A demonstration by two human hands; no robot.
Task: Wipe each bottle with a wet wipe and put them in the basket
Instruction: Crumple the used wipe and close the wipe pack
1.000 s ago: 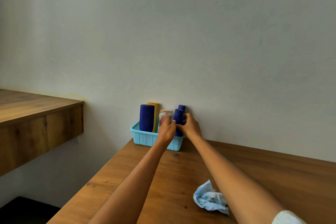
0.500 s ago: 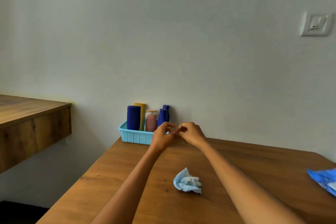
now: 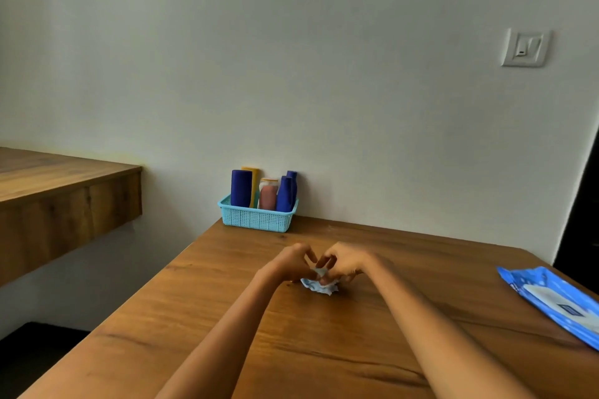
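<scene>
A light blue plastic basket stands at the table's far left corner against the wall. In it stand several bottles upright: a tall dark blue one, a yellow one behind it, a pink one and two dark blue ones at the right end. A crumpled pale blue wet wipe lies on the wooden table in the middle. My left hand and my right hand meet over the wipe, fingers curled and pinching it from both sides.
A blue pack of wet wipes lies flat at the table's right edge. A second wooden counter runs along the left, with a gap to the floor between it and the table. A light switch is on the wall.
Both hands let go of the blue bottle in the basket and drew back toward me, coming down onto the crumpled wipe. The camera view shifted right.
</scene>
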